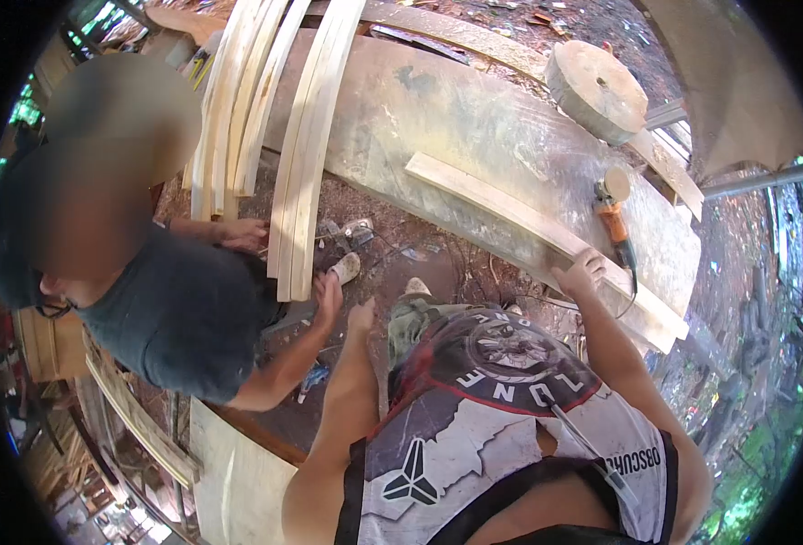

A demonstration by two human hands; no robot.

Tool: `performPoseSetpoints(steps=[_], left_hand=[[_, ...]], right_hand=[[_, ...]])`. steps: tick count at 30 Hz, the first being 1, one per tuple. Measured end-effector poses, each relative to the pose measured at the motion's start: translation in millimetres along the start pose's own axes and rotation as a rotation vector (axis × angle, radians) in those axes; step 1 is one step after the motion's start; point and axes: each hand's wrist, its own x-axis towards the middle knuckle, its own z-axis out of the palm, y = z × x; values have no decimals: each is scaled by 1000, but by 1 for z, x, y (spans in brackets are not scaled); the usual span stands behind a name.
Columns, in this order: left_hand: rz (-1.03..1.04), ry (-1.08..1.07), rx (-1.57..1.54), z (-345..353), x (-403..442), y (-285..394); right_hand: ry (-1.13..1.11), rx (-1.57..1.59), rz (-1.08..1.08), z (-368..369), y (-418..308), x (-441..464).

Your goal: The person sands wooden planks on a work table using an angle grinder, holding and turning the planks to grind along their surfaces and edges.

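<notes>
My right hand point(583, 272) is closed over the near part of a pale wooden plank point(501, 207), its fingers across the top and edge. The plank lies lengthwise along the near edge of a worn, dusty worktable point(392, 100). My left hand point(362, 316) hangs low in front of me with its fingers curled, and nothing shows in it. It is beside a co-worker's hand point(329, 295). Just beyond my right hand, an orange angle grinder point(612, 218) with a round disc rests on the table, its dark cord trailing toward the plank.
A co-worker point(174, 309) stands at my left, hands by several long wooden strips point(306, 163) that overhang the table's left end. A thick round wood slab point(597, 91) sits at the far edge. More curved boards point(138, 418) lie at lower left. Debris covers the dirt floor.
</notes>
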Motion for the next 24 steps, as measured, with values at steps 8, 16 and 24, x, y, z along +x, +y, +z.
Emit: performPoseSetpoints(steps=[8,16,24], left_hand=[[31,351,-1585,-52,6,61],[434,394,-1612,-107,-34,104],[222,149,-1415,-173,-14,97]], right_hand=[[-205,-26,-57,-16,8,4],[-250,-129,43,-14,-9,7],[-212,-202,104,-22,-30,-4]])
